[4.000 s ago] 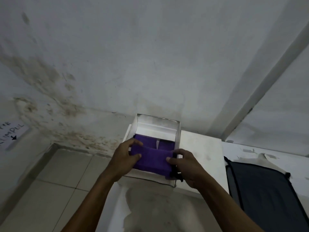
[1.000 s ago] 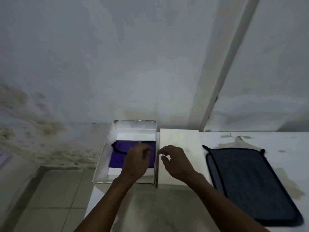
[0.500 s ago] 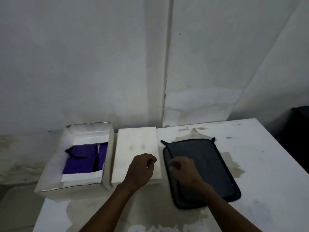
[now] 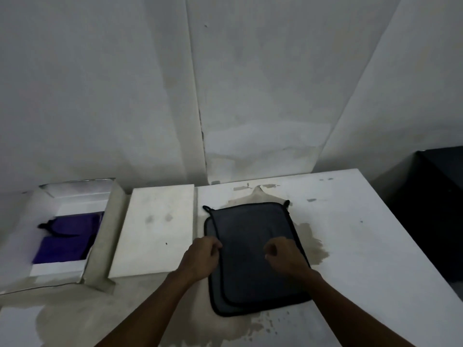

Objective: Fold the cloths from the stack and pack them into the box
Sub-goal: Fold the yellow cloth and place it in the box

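Observation:
A stack of dark grey cloths with black trim (image 4: pixel 250 226) lies flat on the white table (image 4: pixel 363 246), the top one slightly offset from the one below. My left hand (image 4: pixel 201 257) rests at the stack's left edge with curled fingers touching the trim. My right hand (image 4: pixel 285 256) hovers over the stack's right side, its fingers curled too. No part of the cloth is visibly lifted. The open white box (image 4: pixel 112 221) stands at the far left, with folded purple cloths (image 4: pixel 67 236) inside.
A flat white lid (image 4: pixel 155 229) lies between the box and the grey stack. Stained patches mark the table around the stack. A dark cabinet (image 4: pixel 438 209) stands beyond the table's right edge. The wall runs close behind everything.
Both hands left the purple cloth in the box and moved right, past the lid, onto the grey stack. The view swung right with them.

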`<state>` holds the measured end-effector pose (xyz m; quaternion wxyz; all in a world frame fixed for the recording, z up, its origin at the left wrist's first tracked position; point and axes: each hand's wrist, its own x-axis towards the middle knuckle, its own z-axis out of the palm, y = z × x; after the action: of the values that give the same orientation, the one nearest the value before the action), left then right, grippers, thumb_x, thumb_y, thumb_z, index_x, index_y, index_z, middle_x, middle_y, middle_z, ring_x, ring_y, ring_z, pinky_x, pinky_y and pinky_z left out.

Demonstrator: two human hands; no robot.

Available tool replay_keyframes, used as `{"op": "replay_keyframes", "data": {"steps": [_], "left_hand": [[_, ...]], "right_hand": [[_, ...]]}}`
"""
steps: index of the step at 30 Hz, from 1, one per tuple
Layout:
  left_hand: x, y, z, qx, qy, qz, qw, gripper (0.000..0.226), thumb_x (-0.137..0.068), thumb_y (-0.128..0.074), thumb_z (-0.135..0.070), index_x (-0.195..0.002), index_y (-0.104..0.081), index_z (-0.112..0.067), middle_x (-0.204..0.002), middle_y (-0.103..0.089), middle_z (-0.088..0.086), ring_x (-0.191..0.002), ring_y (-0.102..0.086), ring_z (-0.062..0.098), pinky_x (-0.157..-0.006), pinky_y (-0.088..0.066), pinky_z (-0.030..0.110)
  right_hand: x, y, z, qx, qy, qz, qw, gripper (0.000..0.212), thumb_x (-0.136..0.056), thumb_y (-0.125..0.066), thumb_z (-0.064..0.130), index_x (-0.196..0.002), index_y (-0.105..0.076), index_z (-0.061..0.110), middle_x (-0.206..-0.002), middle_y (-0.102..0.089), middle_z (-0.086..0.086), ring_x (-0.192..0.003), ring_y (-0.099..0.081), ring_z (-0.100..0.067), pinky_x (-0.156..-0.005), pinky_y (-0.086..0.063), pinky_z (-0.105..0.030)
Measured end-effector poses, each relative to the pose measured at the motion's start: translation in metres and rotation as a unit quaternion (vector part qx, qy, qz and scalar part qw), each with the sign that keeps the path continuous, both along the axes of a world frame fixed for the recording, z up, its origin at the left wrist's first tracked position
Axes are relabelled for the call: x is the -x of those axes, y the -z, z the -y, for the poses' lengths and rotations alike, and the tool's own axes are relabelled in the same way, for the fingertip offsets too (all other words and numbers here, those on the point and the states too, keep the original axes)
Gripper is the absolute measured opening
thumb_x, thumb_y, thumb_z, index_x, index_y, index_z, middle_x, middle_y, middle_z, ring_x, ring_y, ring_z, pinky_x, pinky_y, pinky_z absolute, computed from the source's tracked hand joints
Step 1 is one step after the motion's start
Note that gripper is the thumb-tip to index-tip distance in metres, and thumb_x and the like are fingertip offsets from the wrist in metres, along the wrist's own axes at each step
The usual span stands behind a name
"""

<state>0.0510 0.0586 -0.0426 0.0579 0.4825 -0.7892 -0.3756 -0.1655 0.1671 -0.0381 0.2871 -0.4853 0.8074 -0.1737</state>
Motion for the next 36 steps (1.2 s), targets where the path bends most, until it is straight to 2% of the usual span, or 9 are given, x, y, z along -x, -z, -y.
{"op": "replay_keyframes", "data": {"steps": [6, 9, 14, 18, 22, 25, 30, 32, 36], "left_hand": [[0.035, 0.016, 0.014, -0.028, 0.014, 0.040, 0.999, 0.024, -0.085, -0.046, -0.001, -0.100, -0.065, -0.004, -0.087, -0.064, 0.006, -0.083, -0.059, 0.017, -0.076, -0.050, 0.028], [0.049, 0.020, 0.022, -0.047, 0.013, 0.058, 0.997, 0.014, -0.086, -0.047, -0.002, -0.089, -0.057, -0.011, -0.079, -0.057, 0.001, -0.082, -0.057, 0.019, -0.078, -0.050, 0.035], [0.067, 0.033, 0.046, -0.058, -0.047, 0.063, 0.995, 0.013, -0.079, -0.049, -0.002, -0.089, -0.057, -0.006, -0.090, -0.060, 0.008, -0.086, -0.061, 0.027, -0.066, -0.045, 0.031], [0.079, 0.053, 0.070, -0.062, -0.093, 0.079, 0.991, 0.038, -0.077, -0.053, -0.010, -0.114, -0.053, -0.005, -0.111, -0.055, 0.019, -0.096, -0.058, 0.034, -0.080, -0.052, 0.038], [0.090, 0.067, 0.090, -0.063, -0.119, 0.089, 0.987, 0.061, -0.076, -0.056, -0.010, -0.134, -0.037, -0.002, -0.122, -0.047, 0.023, -0.110, -0.050, 0.037, -0.092, -0.047, 0.042], [0.099, 0.071, 0.104, -0.066, -0.207, 0.046, 0.975, 0.050, -0.074, -0.061, -0.008, -0.122, -0.047, -0.005, -0.112, -0.054, 0.017, -0.100, -0.056, 0.033, -0.084, -0.052, 0.041], [0.107, 0.076, 0.116, -0.114, -0.309, -0.044, 0.943, 0.042, -0.072, -0.064, 0.001, -0.109, -0.049, -0.011, -0.102, -0.063, 0.007, -0.090, -0.062, 0.026, -0.079, -0.056, 0.038], [0.109, 0.075, 0.119, -0.121, -0.334, -0.057, 0.933, 0.036, -0.071, -0.065, 0.003, -0.102, -0.052, -0.010, -0.094, -0.062, 0.007, -0.083, -0.061, 0.025, -0.073, -0.056, 0.038], [0.110, 0.066, 0.121, -0.116, -0.325, -0.059, 0.937, 0.012, -0.072, -0.065, 0.002, -0.079, -0.060, -0.006, -0.074, -0.061, 0.008, -0.068, -0.059, 0.023, -0.062, -0.053, 0.035]], "right_hand": [[0.049, 0.016, 0.014, -0.068, 0.026, -0.025, 0.997, 0.016, -0.078, -0.060, 0.019, -0.093, -0.064, 0.013, -0.097, -0.061, -0.005, -0.090, -0.062, -0.024, -0.076, -0.050, -0.032], [0.067, 0.024, 0.026, -0.091, 0.028, -0.022, 0.995, 0.004, -0.076, -0.059, 0.017, -0.079, -0.057, 0.016, -0.084, -0.056, -0.002, -0.079, -0.058, -0.022, -0.067, -0.048, -0.030], [0.087, 0.032, 0.050, -0.092, 0.006, -0.028, 0.995, 0.021, -0.073, -0.057, 0.013, -0.061, -0.040, 0.018, -0.069, -0.048, 0.003, -0.072, -0.055, -0.021, -0.054, -0.038, -0.025], [0.101, 0.045, 0.072, -0.116, 0.003, -0.036, 0.993, 0.014, -0.076, -0.055, 0.019, -0.085, -0.045, 0.014, -0.107, -0.049, -0.010, -0.100, -0.051, -0.030, -0.075, -0.045, -0.036], [0.114, 0.059, 0.095, -0.123, -0.012, -0.069, 0.990, 0.040, -0.080, -0.055, 0.017, -0.119, -0.045, 0.012, -0.139, -0.035, -0.013, -0.119, -0.041, -0.031, -0.088, -0.047, -0.046], [0.120, 0.064, 0.110, -0.111, -0.027, -0.092, 0.989, 0.058, -0.078, -0.058, 0.016, -0.131, -0.037, 0.012, -0.139, -0.036, -0.011, -0.123, -0.037, -0.030, -0.085, -0.049, -0.045], [0.122, 0.068, 0.128, -0.085, -0.011, -0.096, 0.992, 0.066, -0.070, -0.061, 0.009, -0.132, -0.039, 0.013, -0.127, -0.045, -0.009, -0.119, -0.039, -0.027, -0.082, -0.049, -0.040], [0.123, 0.069, 0.132, -0.062, 0.003, -0.088, 0.994, 0.058, -0.070, -0.059, 0.005, -0.127, -0.045, 0.012, -0.121, -0.048, -0.009, -0.116, -0.041, -0.027, -0.081, -0.049, -0.039], [0.125, 0.070, 0.134, -0.006, 0.035, -0.086, 0.996, 0.018, -0.083, -0.053, 0.008, -0.100, -0.059, 0.009, -0.104, -0.057, -0.010, -0.103, -0.051, -0.027, -0.080, -0.048, -0.038]]}}
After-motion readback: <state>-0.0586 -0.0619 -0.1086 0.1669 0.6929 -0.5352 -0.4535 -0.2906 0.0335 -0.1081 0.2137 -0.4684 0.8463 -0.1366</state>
